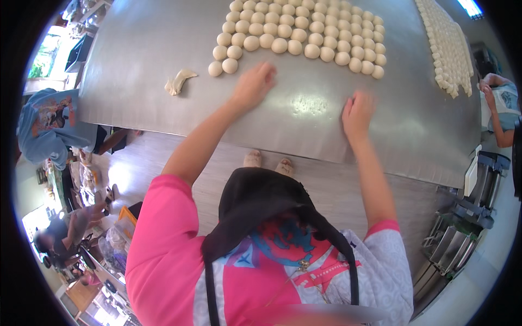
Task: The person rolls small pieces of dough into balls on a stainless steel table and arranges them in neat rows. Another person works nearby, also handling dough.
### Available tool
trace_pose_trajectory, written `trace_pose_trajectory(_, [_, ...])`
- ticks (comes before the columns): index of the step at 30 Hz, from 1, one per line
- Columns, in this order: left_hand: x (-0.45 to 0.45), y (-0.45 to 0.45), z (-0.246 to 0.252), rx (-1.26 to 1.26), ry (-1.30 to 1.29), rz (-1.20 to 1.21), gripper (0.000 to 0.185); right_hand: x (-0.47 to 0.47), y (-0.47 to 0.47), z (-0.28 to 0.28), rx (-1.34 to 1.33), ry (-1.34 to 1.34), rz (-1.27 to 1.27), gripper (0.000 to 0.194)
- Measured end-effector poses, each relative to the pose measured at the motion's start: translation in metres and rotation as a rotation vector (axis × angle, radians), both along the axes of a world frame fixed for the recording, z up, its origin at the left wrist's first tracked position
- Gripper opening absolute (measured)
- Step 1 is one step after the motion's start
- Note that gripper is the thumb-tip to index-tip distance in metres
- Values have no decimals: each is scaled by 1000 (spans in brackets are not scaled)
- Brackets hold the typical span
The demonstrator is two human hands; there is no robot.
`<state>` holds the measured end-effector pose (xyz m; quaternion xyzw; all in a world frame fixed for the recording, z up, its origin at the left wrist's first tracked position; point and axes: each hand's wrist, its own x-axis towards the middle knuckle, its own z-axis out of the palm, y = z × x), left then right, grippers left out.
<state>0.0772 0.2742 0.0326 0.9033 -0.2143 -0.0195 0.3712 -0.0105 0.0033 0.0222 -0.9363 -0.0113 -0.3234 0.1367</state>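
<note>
My left hand (253, 86) is over the metal tabletop (310, 106), just below the front row of round dough balls (279, 45). Its fingers are curled and blurred, and its palm side is hidden. Further right, my right hand (359, 114) is low at the table, also curled and blurred; I cannot see whether anything lies beneath it. The pale balls stand in close rows at the far side. A loose, irregular strip of dough (179, 81) lies left of my left hand, apart from the balls.
Many small dough pieces (446, 53) cover the table's far right. A person (499, 98) is beyond the right edge, another in a blue shirt (53, 122) at the left. Metal machinery (465, 220) stands at lower right. An orange crate (128, 216) is on the left.
</note>
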Motion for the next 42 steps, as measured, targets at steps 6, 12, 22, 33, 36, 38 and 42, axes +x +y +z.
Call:
trace_pose_trajectory(6, [-16, -35, -33, 53, -294, -184, 18, 7, 5, -28, -40, 316, 193, 14])
trace_pose_trajectory(12, [36, -55, -37, 77, -448, -46, 16, 58, -3, -25, -111, 89, 120, 14])
trace_pose_trajectory(22, [-32, -18, -19, -39, -9, -116, 16, -27, -17, -23, 21, 252, 330, 15])
trace_pose_trajectory(33, [27, -37, -19, 169, -392, 41, 17, 25, -41, -6, -65, 231, 12, 16])
trace_pose_trajectory(36, [-6, -12, -8, -60, -229, -5, 25, -14, -48, -3, 83, 166, 89, 15])
trace_pose_trajectory(38, [-24, -15, -12, -102, -156, -63, 25, -29, -40, -12, 133, 110, 239, 14])
trace_pose_trajectory(42, [-14, -47, -33, 30, -255, -153, 18, -11, -22, -36, 77, 305, 313, 10])
